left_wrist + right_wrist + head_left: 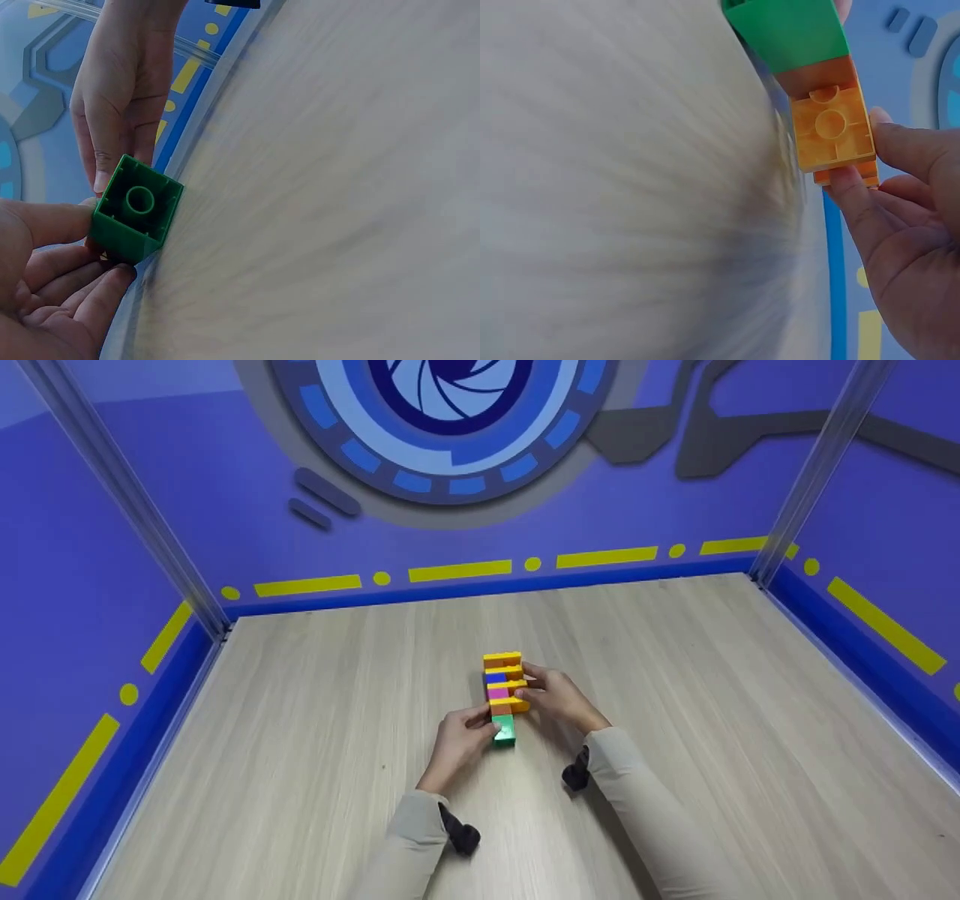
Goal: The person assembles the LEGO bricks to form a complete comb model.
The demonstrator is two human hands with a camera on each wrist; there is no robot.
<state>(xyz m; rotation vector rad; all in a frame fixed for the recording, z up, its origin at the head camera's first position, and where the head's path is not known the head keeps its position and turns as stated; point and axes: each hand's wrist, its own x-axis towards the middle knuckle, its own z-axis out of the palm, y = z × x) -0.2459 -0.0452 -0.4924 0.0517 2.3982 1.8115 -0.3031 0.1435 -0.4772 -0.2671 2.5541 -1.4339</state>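
Observation:
A row of joined toy building bricks lies lengthwise between the two hands in the head view. Yellow bricks (510,685) jut to the right, alternating with a blue brick (496,678), a pink brick (498,694) and orange ones. At the near end is a green brick (504,729), its hollow underside facing the left wrist camera. My left hand (461,742) pinches the row around this green end. On the right side, my right hand (559,697) grips the jutting yellow bricks between thumb and fingers. An orange brick (817,73) joins green to yellow in the right wrist view.
The row is over the middle of a pale wood-grain table (315,735). Blue-purple panels (187,495) with yellow markings stand along the back and both sides. Black straps (462,832) hang at the sleeve cuffs.

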